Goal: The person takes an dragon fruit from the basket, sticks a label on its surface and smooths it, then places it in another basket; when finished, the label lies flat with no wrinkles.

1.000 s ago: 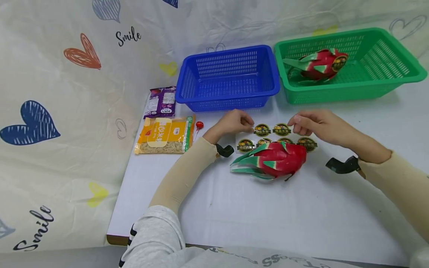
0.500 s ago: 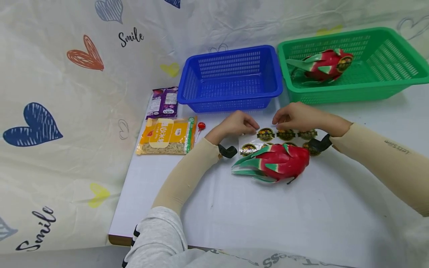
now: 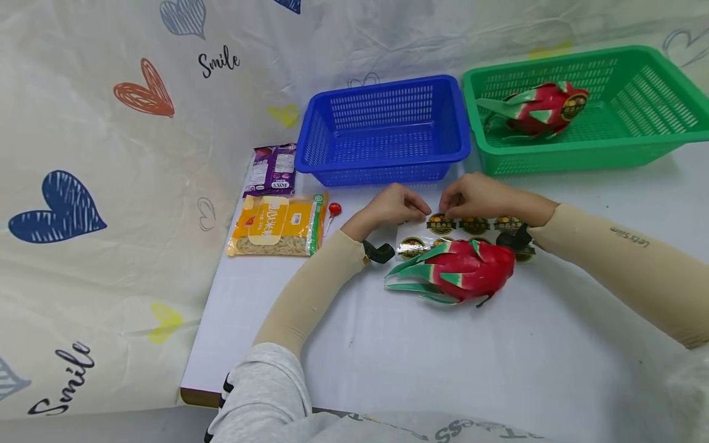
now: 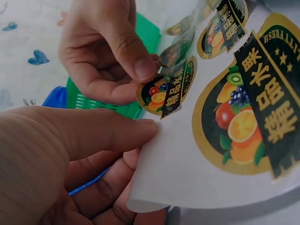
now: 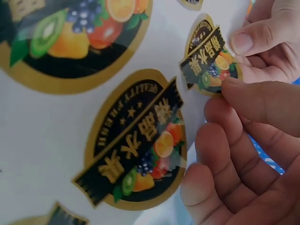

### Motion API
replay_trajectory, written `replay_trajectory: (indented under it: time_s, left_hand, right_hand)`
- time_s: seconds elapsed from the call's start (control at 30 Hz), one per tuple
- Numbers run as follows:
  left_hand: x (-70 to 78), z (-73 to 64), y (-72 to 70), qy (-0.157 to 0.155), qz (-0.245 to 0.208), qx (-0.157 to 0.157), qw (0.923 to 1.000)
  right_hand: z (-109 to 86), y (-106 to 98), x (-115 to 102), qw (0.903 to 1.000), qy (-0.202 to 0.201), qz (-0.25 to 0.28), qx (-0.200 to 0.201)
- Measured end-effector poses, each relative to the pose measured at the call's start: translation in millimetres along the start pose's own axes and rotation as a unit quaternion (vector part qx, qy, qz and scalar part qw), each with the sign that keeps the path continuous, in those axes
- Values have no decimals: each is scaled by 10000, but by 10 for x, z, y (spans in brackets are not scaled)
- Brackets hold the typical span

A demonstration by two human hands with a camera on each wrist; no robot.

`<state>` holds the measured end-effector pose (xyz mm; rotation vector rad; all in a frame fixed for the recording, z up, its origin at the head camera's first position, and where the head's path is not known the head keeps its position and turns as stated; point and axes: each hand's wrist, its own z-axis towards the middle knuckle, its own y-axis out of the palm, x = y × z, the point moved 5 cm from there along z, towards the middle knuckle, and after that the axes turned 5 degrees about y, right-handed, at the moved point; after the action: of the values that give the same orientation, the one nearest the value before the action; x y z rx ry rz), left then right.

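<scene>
Both hands are at a sticker sheet [image 4: 173, 168] on the white tabletop [image 3: 432, 363], near the two baskets and well apart from the tabletop's near edge. The left hand [image 3: 388, 206] is clamped on the sheet's edge, thumb flat on the printed side and the other fingers curled underneath. The right hand [image 3: 473, 195] has thumb and forefinger pinched on the rim of a sticker [image 4: 168, 96] at that edge; I cannot tell whether it has come free of its backing. The two thumbs are just beside each other.

A red dragon fruit [image 3: 471, 271] with green leaves lies on its side along the sheet's near edge, hiding part of the near row, its leaf tips toward the tabletop's left edge.

Farther back, toward the tabletop's far edge, stand a blue basket [image 3: 382, 167] and, just right of it, a green basket [image 3: 598, 157] holding a second dragon fruit [image 3: 537, 111] that bears a sticker. By the tabletop's left edge lie a purple packet [image 3: 271, 171], an orange packet [image 3: 277, 226] and a red lollipop [image 3: 335, 210]
</scene>
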<state>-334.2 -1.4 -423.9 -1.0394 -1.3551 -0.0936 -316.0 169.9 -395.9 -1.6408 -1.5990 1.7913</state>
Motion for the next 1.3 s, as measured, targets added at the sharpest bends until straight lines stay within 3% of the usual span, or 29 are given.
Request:
replay_trajectory:
  time_s: [0.4,0.57,0.73,0.9,1.03,1.17,1.3]
  left_hand:
    - [3,17,-12,102,293,196,9993]
    - [-7,14,-40,2,750,404,9964]
    - [45,-30,-88,90,1333,771,9880]
    - [216,-130,-150,400,1499,1156,9811]
    - [452,-245,-148,738,1072,1260,9835]
    - [718,-377,-52,984,642,1032,9877]
    - [915,-491,67,1228,612,709,9880]
  right_hand:
    - [-111,-98,-18,9994,-34,-53,333]
    - [-224,-234,-48,9990,56,59,446]
    - [-371,-396,-76,9978,238,122,605]
    - [-539,-527,-133,9960,378,211,777]
    - [-699,-592,-221,9945,247,290,976]
    - [-854,-576,-318,9939,48,386,1029]
    - [-982,-510,-410,9946,-114,433,932]
